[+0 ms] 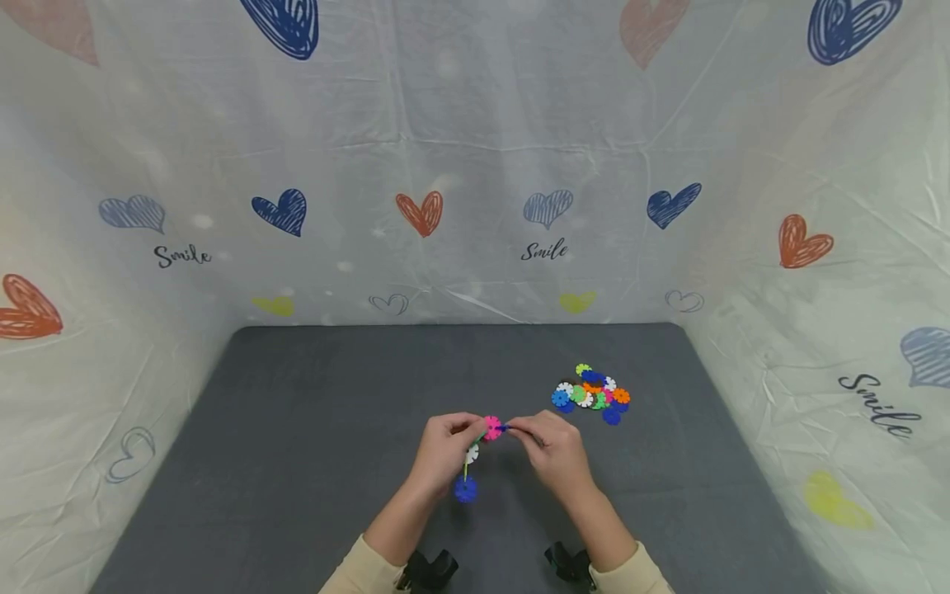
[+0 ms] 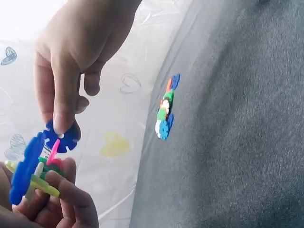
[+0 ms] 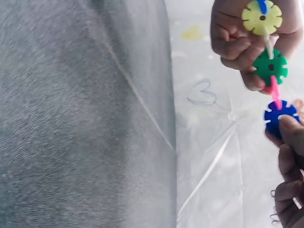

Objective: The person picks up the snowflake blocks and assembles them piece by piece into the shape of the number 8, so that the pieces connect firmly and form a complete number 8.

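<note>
Over the table, my left hand holds a linked chain of notched plastic discs. From its fingers run a pink disc, a green disc, a white disc, a yellow disc and, dangling lowest, a blue disc. My right hand pinches another blue disc between thumb and fingers. That disc meets the pink one at its edge, the two standing crosswise. My left fingers partly cover the green disc.
A loose pile of notched discs in several colours lies on the dark grey table, beyond and to the right of my hands. A pale curtain printed with hearts surrounds the table's back and sides. Black wrist mounts sit near both sleeves.
</note>
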Action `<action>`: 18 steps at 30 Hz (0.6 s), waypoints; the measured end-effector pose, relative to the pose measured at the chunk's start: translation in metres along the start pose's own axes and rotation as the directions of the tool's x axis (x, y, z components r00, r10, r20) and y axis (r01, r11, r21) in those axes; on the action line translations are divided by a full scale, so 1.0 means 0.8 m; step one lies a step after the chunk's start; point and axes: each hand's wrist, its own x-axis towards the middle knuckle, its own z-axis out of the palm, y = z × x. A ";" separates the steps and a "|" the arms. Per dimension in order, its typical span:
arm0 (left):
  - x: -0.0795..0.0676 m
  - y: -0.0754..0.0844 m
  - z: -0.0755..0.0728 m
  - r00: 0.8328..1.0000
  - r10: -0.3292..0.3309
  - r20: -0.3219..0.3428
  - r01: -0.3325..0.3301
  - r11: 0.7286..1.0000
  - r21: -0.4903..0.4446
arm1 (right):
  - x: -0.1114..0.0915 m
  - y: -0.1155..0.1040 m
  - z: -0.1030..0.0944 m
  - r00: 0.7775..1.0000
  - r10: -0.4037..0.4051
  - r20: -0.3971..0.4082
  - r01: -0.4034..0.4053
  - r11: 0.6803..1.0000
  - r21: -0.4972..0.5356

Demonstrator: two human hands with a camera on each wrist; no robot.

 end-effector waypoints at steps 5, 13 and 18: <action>0.002 -0.003 -0.004 0.994 -0.063 0.092 0.071 0.993 -0.089 | -0.003 0.002 0.002 1.000 0.013 0.012 -0.013 1.000 0.006; 0.005 -0.006 -0.015 0.967 -0.048 0.251 0.080 0.990 -0.116 | -0.005 0.009 -0.003 0.998 0.060 0.037 -0.061 0.998 0.013; 0.007 -0.007 -0.018 0.953 -0.039 0.300 0.067 0.994 -0.085 | -0.003 0.012 -0.006 0.997 0.032 0.069 -0.036 0.998 0.060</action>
